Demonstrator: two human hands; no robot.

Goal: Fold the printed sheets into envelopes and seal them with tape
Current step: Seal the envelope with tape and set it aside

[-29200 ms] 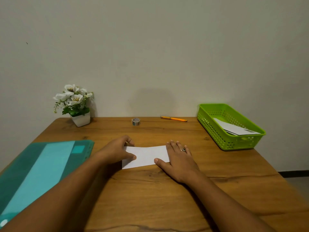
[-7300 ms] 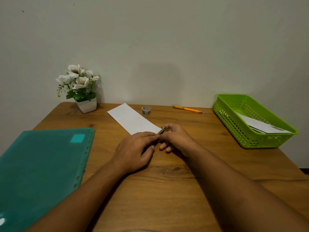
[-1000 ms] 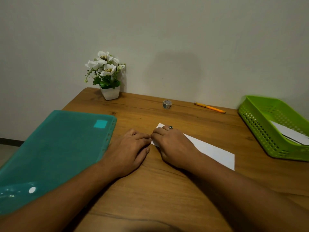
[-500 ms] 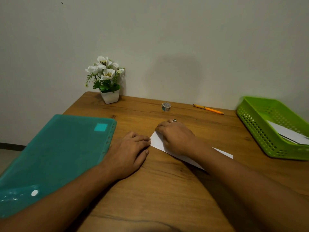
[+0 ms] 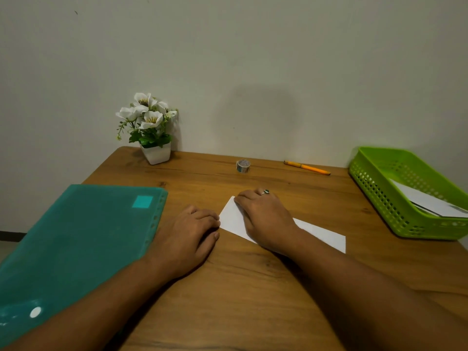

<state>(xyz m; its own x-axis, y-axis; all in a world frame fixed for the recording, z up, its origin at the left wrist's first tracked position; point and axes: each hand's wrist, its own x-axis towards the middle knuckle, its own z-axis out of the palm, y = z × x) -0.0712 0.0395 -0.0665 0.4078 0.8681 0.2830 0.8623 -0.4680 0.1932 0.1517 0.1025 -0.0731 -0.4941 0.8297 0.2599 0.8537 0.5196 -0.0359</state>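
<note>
A white folded sheet [image 5: 321,235] lies flat and slanted on the wooden table [image 5: 253,287], its left end toward the middle. My right hand [image 5: 263,216], with a ring on one finger, rests palm-down on the sheet's left half, fingers reaching its far left corner. My left hand [image 5: 188,235] lies flat on the table just left of the sheet, fingertips touching its left edge. A small roll of tape [image 5: 243,165] stands near the wall, well beyond both hands.
A teal plastic folder [image 5: 76,244] covers the left side of the table. A green basket [image 5: 405,191] holding white folded sheets stands at the right. An orange pen [image 5: 307,167] lies near the wall, and a white flower pot [image 5: 155,154] stands at the back left.
My right hand has slid along the sheet's left end toward its far corner. The view shifted slightly. My left hand has stayed at the sheet's left edge.
</note>
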